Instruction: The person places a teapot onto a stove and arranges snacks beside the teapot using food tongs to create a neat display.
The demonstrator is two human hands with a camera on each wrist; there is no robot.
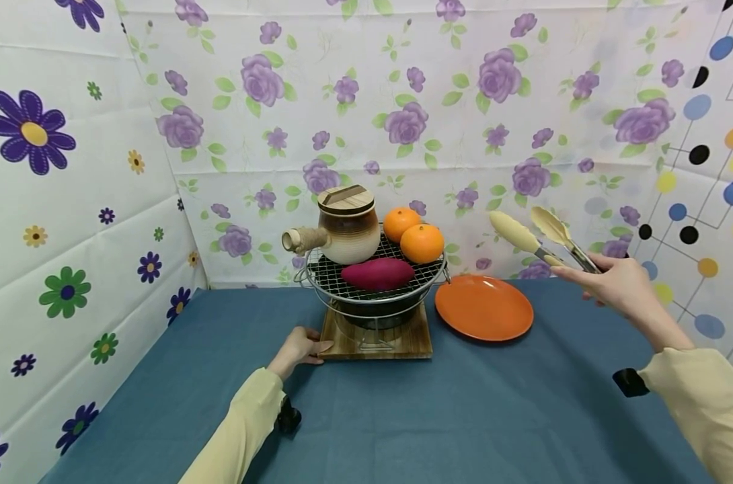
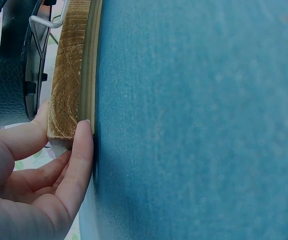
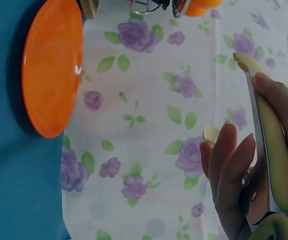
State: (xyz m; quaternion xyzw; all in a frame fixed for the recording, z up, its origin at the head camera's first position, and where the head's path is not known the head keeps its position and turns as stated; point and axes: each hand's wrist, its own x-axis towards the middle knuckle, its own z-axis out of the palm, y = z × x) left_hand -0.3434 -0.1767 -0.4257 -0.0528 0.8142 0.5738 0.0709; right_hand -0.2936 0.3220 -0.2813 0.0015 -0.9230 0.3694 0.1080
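My left hand (image 1: 300, 346) grips the front left corner of a wooden board (image 1: 419, 341). In the left wrist view the thumb lies on the board's upper side and a finger along its underside. My right hand (image 1: 623, 289) holds a pair of tongs (image 1: 514, 232) with cream tips in the air, the tips apart with nothing between them. On the board stands a dark tabletop grill (image 1: 381, 314) with a wire rack. A clay teapot (image 1: 351, 238) with a wooden lid, a purple sweet potato (image 1: 377, 274) and two oranges (image 1: 422, 243) sit on the rack.
An orange plate (image 1: 484, 308) lies on the blue tablecloth (image 1: 366, 417), right of the grill and below the tongs. Flowered sheets (image 1: 318, 81) hang behind and at the left, and a dotted one (image 1: 711, 202) at the right.
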